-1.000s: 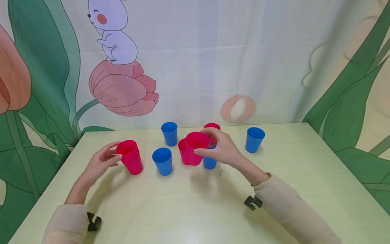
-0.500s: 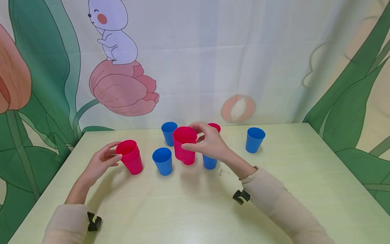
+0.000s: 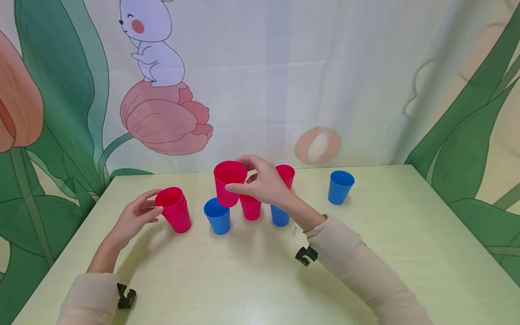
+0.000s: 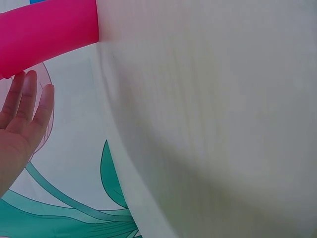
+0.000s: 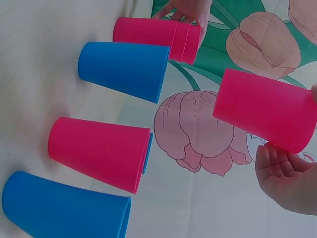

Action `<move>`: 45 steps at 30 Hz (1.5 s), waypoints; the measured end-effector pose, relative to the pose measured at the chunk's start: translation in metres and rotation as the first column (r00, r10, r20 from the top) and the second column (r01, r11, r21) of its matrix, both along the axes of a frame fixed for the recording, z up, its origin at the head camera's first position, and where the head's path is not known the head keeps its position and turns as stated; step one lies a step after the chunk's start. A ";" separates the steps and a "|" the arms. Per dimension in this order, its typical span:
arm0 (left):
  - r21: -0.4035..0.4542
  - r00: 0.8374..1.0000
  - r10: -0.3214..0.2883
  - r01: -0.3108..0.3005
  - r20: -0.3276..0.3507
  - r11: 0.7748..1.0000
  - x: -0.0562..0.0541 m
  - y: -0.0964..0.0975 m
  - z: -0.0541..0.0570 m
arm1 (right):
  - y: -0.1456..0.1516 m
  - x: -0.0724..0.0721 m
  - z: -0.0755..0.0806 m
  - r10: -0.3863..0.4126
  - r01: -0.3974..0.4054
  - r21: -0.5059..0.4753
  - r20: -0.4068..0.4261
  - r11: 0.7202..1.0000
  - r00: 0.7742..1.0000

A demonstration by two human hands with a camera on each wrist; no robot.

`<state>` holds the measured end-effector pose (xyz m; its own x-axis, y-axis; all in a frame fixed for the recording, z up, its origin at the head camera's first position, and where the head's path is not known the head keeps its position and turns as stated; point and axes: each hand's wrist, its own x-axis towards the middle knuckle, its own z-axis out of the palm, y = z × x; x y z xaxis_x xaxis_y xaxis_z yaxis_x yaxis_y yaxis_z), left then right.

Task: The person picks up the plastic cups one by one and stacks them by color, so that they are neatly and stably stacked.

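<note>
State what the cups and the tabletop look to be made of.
Red cups: probably smooth satin plastic, going by thin rims and uniform colour. Blue cups: likely the same, sharing that look. Tabletop: perhaps wood-look laminate, faintly glossy, from its pale streaks.

Pink cup (image 4: 49, 37) upper left, cut by view's edge, base against pale table (image 4: 237, 89). Left hand (image 4: 22, 124) below, fingers extended, at least one fingertip touching cup wall. Blue sliver (image 4: 36, 1) at top edge, too little to identify. Soft shadow (image 4: 198, 193) curving across table. Backdrop (image 4: 77, 109) beyond: pink flower (image 4: 43, 75) partly behind fingers, green leaf (image 4: 113, 178) lower down.
</note>
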<state>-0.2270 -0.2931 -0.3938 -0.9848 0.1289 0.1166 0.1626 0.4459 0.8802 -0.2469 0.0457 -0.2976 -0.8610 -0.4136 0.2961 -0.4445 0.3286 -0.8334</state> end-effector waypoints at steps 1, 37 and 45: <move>0.000 1.000 0.000 0.000 0.001 1.000 0.000 0.000 0.000 | -0.002 0.000 0.000 -0.001 0.001 0.004 -0.001 1.000 1.000; 0.011 1.000 -0.005 0.005 0.002 1.000 0.000 0.000 0.000 | -0.078 -0.019 0.009 0.106 -0.109 -0.045 -0.073 0.993 0.992; 0.015 1.000 -0.009 0.009 0.002 1.000 0.000 0.000 -0.002 | -0.095 -0.024 0.006 0.128 -0.134 -0.075 -0.082 0.988 0.988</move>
